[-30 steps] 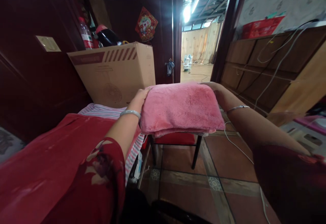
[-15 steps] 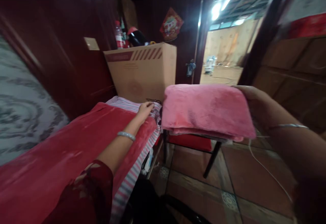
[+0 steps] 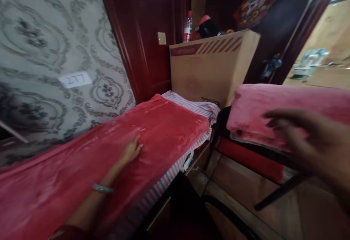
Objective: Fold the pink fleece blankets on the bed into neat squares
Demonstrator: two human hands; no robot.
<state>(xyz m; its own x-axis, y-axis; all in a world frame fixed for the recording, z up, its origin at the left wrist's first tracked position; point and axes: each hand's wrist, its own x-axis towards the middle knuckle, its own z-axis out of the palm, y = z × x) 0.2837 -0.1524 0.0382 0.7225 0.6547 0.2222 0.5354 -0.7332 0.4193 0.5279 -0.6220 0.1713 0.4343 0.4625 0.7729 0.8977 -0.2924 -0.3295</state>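
A red plush blanket lies spread flat over a striped sheet. My left hand, with a bracelet on the wrist, is over the middle of the red blanket, its fingers stretched out and nothing held. Whether it presses on the cloth I cannot tell. At the right, a folded pink plush blanket rests on a chair with a red seat. My right hand is in front of that pink blanket, empty, with fingers loosely bent and apart; it looks blurred.
A large cardboard box stands behind the far end of the bed, with a plastic bottle on top. Patterned wallpaper runs along the left. The chair's dark leg slants over the tiled floor. A doorway opens at the right.
The view has turned left. My left hand has moved from the striped sheet's far edge back onto the red blanket. My right hand has come away from the pink blanket's far side.
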